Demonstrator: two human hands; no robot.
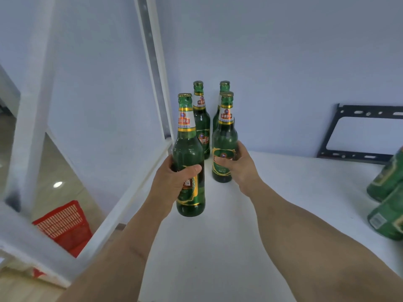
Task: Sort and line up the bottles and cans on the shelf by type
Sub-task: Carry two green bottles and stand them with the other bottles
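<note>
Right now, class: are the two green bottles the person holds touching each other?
Apart. The head view shows a strip of white shelf between the left hand's bottle and the right hand's bottle.

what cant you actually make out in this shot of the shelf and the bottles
- Head view: the two green containers at the right edge are cut off by the frame; bottles or cans, cannot tell.
- The back right bottle is mostly hidden by the front right bottle that the right hand grips.
- Lower label of the front left bottle is partly covered by the left hand.
- The red basket is partly hidden by the white shelf frame.
</note>
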